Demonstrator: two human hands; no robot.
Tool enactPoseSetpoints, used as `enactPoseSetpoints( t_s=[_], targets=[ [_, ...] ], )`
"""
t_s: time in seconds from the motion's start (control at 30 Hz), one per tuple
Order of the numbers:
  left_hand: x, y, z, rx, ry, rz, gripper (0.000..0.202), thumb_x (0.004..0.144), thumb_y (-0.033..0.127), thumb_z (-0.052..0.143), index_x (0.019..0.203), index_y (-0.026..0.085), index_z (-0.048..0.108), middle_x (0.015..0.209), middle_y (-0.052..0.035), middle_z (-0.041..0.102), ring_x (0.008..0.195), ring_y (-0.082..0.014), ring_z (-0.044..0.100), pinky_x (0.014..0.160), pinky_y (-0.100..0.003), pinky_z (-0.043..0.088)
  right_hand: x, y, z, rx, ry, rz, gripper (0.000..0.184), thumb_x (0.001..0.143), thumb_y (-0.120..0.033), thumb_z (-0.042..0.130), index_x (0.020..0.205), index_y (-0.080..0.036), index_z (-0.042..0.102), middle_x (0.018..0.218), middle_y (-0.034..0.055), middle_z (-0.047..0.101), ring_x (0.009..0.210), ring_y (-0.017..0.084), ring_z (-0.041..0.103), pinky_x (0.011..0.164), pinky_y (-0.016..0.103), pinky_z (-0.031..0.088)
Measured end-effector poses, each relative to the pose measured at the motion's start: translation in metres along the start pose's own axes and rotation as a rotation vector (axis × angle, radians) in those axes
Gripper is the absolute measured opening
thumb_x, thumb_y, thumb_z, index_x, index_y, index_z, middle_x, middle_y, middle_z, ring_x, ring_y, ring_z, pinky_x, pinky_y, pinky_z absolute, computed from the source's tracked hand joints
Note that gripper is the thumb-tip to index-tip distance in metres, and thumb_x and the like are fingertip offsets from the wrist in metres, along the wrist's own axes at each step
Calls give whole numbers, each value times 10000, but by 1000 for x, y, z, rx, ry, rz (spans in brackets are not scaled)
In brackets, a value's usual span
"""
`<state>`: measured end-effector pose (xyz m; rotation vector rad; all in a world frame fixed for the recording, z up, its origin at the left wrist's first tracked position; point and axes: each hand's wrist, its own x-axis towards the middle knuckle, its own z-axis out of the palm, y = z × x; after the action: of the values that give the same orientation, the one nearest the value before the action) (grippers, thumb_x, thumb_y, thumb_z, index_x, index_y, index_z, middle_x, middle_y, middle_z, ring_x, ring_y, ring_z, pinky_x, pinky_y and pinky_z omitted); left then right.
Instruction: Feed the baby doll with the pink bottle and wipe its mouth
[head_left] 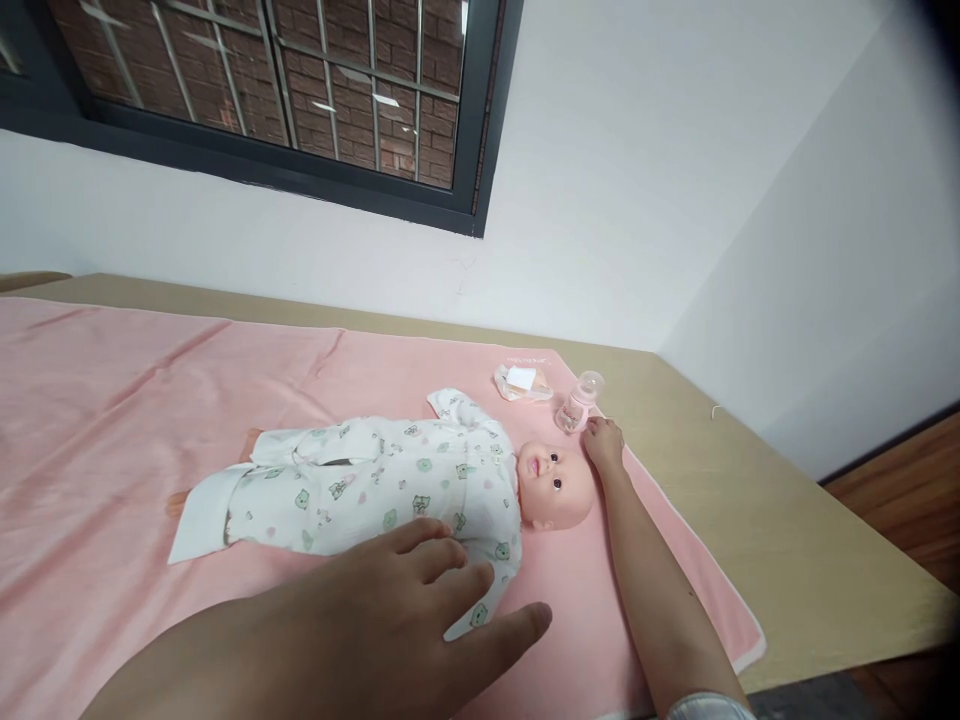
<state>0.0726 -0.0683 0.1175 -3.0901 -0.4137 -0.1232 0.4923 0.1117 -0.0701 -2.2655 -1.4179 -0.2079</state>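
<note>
Bottle [576, 408] and doll [431, 475] lie within my reach on the pink blanket [390, 365] over the worktop [697, 450]: I judge the bottle could topple if my right hand [604, 445], curled at its base though I cannot tell whether clamped on it, pushed sideways, while my left hand [480, 590], fingers and thumb apart above the doll's chest, could snag the clothes if lowered carelessly. I count one doll, face up, one bottle near its head, one plastic packet [523, 382], one blanket, one worktop and two hands.

The doll head [564, 495] looks smooth plastic, the outfit [420, 465] matt cloth, the bottle [578, 404] glossy.
</note>
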Motion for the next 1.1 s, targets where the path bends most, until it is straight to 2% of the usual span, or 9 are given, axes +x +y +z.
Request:
enactPoseSetpoints(
  t_s=[0.17, 0.33, 0.63, 0.8, 0.9, 1.0, 1.1],
  targets=[
    [0, 1, 0, -4, -20, -9, 626, 881, 399, 576, 1464, 311, 368, 1209, -68, 654, 997, -292, 647, 921, -468, 472, 0, 1, 0, 10, 3, -14, 391, 804, -176, 457, 1089, -100, 714, 1104, 184, 673, 1025, 264, 614, 947, 339, 426],
    [1, -1, -2, 0, -35, -5, 607, 894, 404, 556, 1463, 303, 369, 1214, -71, 651, 1006, -295, 643, 930, -474, 469, -1, 0, 0, 25, 20, -12, 411, 802, -163, 446, 1123, -91, 693, 1108, 191, 669, 1026, 260, 613, 929, 330, 433],
    [5, 0, 0, -1, -53, -47, 698, 823, 397, 677, 1450, 326, 378, 1187, -56, 659, 994, -286, 640, 934, -464, 466, 0, 2, 2, 87, 39, -24, 380, 777, -152, 457, 1045, -97, 720, 1050, 179, 676, 989, 254, 615, 949, 335, 431],
    [4, -2, -1, -28, -46, -36, 711, 808, 360, 686, 1451, 308, 384, 1217, -69, 646, 1015, -298, 634, 948, -471, 456, -2, -4, -7, 170, 138, -12, 436, 792, -155, 411, 1148, -68, 648, 1147, 201, 601, 1056, 269, 572, 993, 371, 411],
    [4, -2, -1, -61, -16, -42, 654, 818, 317, 676, 1422, 297, 426, 1214, -65, 648, 1033, -283, 631, 955, -438, 453, -2, -11, -16, 294, 256, 27, 452, 789, -157, 369, 1162, -90, 615, 1180, 179, 554, 1098, 251, 539, 1013, 359, 398],
    [5, -2, -1, -98, 19, -48, 586, 838, 287, 658, 1391, 292, 462, 1194, -51, 656, 1061, -254, 622, 950, -378, 456, 0, -20, -25, 456, 375, 76, 456, 800, -181, 344, 1185, -114, 580, 1205, 159, 526, 1061, 222, 547, 1000, 346, 404],
    [6, -1, -2, -90, -20, -58, 640, 790, 279, 703, 1385, 295, 468, 1164, -43, 670, 1042, -267, 630, 907, -377, 476, 2, -29, -34, 558, 444, 68, 448, 836, -228, 327, 1213, -122, 544, 1190, 149, 533, 987, 197, 560, 961, 339, 427]
  ],
)
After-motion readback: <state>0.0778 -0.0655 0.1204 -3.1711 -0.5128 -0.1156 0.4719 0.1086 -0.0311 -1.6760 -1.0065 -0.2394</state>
